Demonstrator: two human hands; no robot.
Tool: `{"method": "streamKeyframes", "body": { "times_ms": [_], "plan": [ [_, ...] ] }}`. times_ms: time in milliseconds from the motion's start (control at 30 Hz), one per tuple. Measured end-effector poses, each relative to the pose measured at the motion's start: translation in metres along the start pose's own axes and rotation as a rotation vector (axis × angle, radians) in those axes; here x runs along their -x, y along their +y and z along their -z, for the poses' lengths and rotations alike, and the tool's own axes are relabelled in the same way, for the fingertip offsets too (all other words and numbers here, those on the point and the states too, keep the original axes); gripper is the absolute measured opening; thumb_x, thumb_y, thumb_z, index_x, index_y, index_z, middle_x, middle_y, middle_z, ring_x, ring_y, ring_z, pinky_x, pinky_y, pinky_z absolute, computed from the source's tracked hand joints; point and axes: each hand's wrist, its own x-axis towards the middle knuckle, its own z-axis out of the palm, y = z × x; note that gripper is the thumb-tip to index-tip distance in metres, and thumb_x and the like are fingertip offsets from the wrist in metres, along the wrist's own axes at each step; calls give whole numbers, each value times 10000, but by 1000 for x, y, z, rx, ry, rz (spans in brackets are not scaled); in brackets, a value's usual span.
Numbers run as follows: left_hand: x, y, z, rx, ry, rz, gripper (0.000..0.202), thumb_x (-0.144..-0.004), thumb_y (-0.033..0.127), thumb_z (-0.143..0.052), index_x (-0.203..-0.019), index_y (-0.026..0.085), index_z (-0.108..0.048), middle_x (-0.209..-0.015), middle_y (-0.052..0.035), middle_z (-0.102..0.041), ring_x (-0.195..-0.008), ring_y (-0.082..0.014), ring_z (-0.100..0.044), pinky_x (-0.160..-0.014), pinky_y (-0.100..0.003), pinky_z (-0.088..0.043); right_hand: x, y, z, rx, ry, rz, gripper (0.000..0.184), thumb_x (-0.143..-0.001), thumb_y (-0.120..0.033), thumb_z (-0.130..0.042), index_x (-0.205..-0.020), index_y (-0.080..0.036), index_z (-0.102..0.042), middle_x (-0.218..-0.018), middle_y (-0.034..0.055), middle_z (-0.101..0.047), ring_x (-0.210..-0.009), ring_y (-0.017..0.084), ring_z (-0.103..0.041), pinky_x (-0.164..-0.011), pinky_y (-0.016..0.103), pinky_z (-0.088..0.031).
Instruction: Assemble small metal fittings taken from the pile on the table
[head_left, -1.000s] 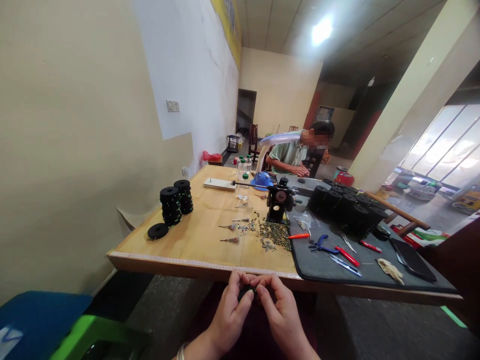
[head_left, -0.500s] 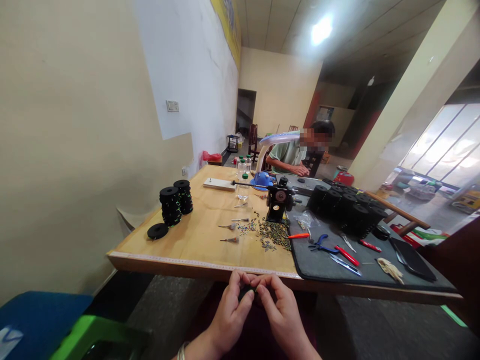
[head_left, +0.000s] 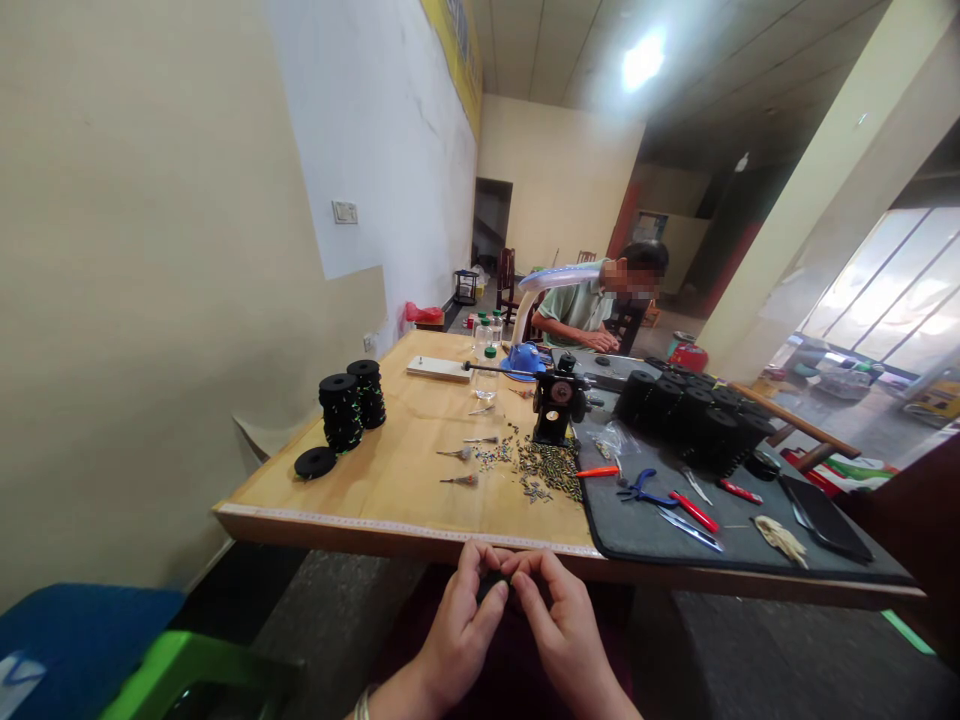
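Observation:
Just off the table's front edge, my left hand (head_left: 466,622) and my right hand (head_left: 561,622) meet at the fingertips. Both are closed in a pinch, thumbs pointing inward. Something small and dark shows between them, but the fingers cover most of it and I cannot make out its kind. Beyond them on the wooden table (head_left: 390,490) lie a heap of small dark-and-yellow pieces (head_left: 551,468), a few tiny coloured bits (head_left: 493,456) and several small brushes (head_left: 460,480). Behind the heap stands a black hand-cranked machine (head_left: 555,405) with a long rod.
Stacked black spools (head_left: 341,412) stand at the left, and more black spools (head_left: 694,420) at the right. Blue-handled pliers (head_left: 646,488), a red-handled tool (head_left: 694,511) and tweezers (head_left: 691,532) lie on the grey mat (head_left: 637,545). A co-worker (head_left: 574,310) sits across, behind a lamp (head_left: 536,290).
My hands stay in the same place, fingertips together. The small green speck between them shows less now. The co-worker's head has shifted very slightly.

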Motion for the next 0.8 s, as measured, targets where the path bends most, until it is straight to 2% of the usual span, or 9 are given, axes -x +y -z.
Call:
{"method": "streamKeyframes", "body": {
  "times_ms": [267, 600, 700, 800],
  "plan": [
    [1, 3, -1, -39, -3, -7, 97, -889, 256, -454, -972, 206, -460, -947, -42, -585, -906, -191, -549, -860, -331, -415, 2, -2, 1, 37, -23, 18, 173, -935, -290, -506, -818, -180, -570, -824, 43, -636, -772, 185, -594, -727, 248, -454],
    [3, 2, -5, -9, 7, 16, 107, -888, 289, -464, -955, 206, -463, -939, -50, -584, -910, -200, -545, -865, -340, -420, 2, 2, 1, -3, -24, 6, 177, -922, -306, -530, -808, -182, -584, -841, 61, -652, -819, 207, -602, -766, 282, -465],
    [1, 6, -6, 62, 1, 25, 124, -891, 296, -459, -970, 201, -472, -973, -60, -591, -948, -206, -550, -894, -356, -419, 2, 8, 1, -99, 1, -51, 224, -901, -383, -568, -818, -177, -598, -830, 57, -644, -730, 186, -581, -690, 270, -470],
    [-2, 9, -6, 154, -20, 28, 161, -895, 298, -456, -1019, 196, -474, -1055, -84, -598, -1025, -223, -548, -934, -385, -415, 1, 14, 3, -301, 39, -150, 306, -880, -475, -580, -911, -171, -606, -862, 61, -634, -613, 147, -535, -583, 253, -461]
  ]
}}
